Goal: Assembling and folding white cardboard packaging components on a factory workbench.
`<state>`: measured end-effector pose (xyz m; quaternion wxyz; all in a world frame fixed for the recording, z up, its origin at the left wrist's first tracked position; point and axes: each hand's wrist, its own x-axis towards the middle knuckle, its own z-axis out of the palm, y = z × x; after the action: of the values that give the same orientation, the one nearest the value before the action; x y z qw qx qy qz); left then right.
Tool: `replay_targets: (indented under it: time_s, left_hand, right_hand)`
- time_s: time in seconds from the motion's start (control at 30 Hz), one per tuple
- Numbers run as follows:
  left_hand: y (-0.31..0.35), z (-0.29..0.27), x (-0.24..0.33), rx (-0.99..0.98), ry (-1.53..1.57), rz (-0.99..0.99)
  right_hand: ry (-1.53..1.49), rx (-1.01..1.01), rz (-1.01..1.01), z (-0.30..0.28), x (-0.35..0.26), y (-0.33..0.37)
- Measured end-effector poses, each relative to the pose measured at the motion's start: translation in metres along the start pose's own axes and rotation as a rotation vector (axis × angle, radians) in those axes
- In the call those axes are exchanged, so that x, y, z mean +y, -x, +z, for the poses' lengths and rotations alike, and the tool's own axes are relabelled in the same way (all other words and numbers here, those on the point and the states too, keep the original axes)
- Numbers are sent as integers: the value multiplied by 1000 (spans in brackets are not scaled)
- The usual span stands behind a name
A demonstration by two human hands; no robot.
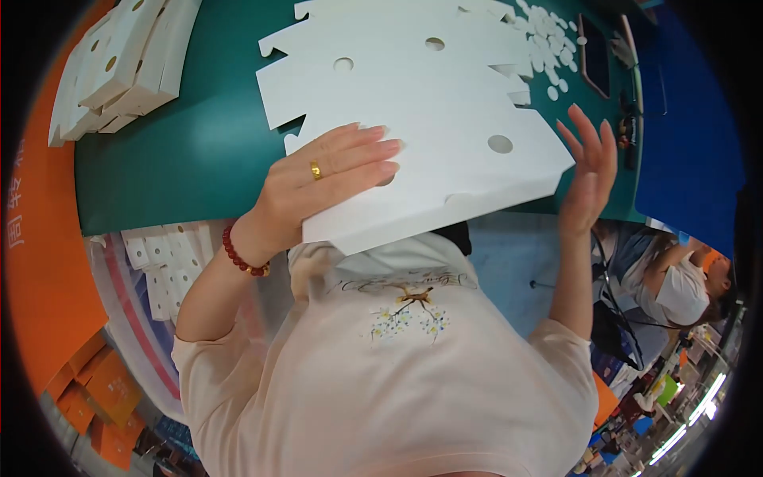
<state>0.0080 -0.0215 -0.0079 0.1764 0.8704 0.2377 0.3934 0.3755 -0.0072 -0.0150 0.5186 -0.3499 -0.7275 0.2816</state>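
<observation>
Cardboard sheet point(445, 151) at frame centre is being pressed flat under the left hand point(334, 179), fingers spread; the right hand point(590, 171) is being held open beside it, touching nothing.

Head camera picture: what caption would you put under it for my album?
Left hand pressing a white cardboard sheet on a green table, right hand raised beside it.

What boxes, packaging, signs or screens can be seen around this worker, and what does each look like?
Flat white card blank: on the green table, under the left hand, round holes, notched edges.
Stack of folded white boxes: table's far left.
Orange boxes: lower left, piled.
Dark flat screen: table's upper right, rounded oblong.
Orange panel: left edge, white characters.
</observation>
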Motion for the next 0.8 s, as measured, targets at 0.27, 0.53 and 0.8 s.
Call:
replay_targets:
  time_s: [0.27,0.53,0.8]
  left_hand:
    - [15,-7,12,-201,183,-233]
    - [30,2,34,86,230,-592]
    - [4,30,24,575,-104,-806]
  right_hand:
    - [437,-515,-158,24,-4,-21]
    - [357,-625,-41,27,-9,-39]
    - [230,-292,615,64,-22,-57]
